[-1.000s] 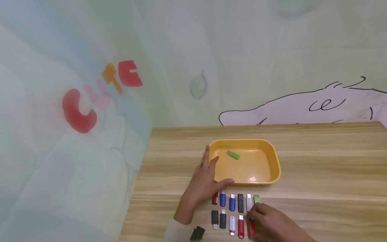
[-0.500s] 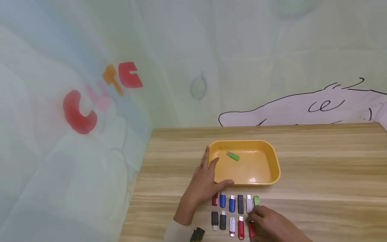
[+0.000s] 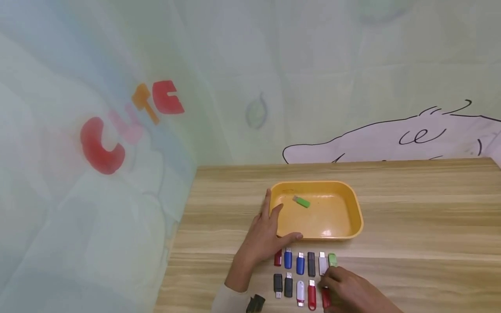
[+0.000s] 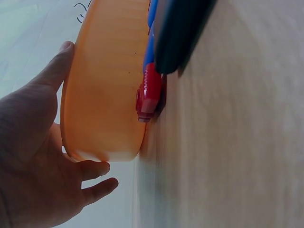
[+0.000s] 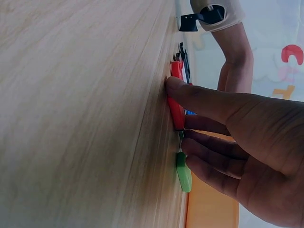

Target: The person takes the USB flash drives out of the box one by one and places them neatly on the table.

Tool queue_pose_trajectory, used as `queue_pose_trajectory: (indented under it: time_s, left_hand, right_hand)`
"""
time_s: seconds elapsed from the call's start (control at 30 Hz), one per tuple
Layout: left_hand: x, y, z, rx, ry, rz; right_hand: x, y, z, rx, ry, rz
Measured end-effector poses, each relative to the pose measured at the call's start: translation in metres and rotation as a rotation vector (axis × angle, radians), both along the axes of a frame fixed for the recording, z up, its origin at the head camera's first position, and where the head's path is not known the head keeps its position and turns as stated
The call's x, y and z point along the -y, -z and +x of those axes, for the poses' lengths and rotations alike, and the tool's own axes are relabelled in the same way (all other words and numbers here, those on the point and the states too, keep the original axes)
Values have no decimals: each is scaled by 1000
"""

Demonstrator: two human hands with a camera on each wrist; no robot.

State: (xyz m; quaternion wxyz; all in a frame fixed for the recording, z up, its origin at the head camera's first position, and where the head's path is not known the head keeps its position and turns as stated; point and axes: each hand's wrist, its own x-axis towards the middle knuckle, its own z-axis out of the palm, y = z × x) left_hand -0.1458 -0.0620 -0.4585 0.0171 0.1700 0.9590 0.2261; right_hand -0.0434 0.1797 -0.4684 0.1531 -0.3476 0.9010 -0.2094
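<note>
My left hand [image 3: 263,234] is spread on the left front corner of a yellow plastic tray [image 3: 358,217], its thumb along the front rim and a fingertip over the left rim. In the left wrist view, its fingers look straight against the tray wall. With thumb and fingers, my right hand [image 3: 350,289] pinches a red USB stick [image 5: 175,111] by its ends, low at the table. That stick is at the right end of the nearer row. Just beyond it lies a green USB stick [image 5: 183,173], partly covered by the right hand in the head view.
Two rows of USB sticks lie before the tray, including a blue stick [image 3: 300,265], a white stick [image 3: 300,291] and another red stick [image 3: 312,298]. Inside the tray lies a green stick [image 3: 302,201]. A printed cloth [image 3: 235,108] hangs behind the wooden table [image 3: 422,226].
The right hand has shifted only slightly beside the red USB stick, which sits a little lower in view. The left hand stays on the tray.
</note>
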Motion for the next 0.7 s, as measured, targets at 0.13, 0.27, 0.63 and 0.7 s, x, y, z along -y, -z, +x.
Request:
queue_pose_trajectory:
  time_s: [0.13, 0.27, 0.63, 0.7]
  left_hand:
    - [0, 0, 0, 5, -5, -3]
    - [0, 1, 0, 5, -6, -2]
    - [-1, 1, 0, -11, -1, -2]
    - [-1, 1, 0, -13, -3, -1]
  right_hand:
    - [0, 1, 0, -20, -4, -9]
    - [1, 2, -1, -35, -6, -6]
    - [0, 2, 0, -92, -29, -34]
    - [0, 1, 0, -97, -25, -35]
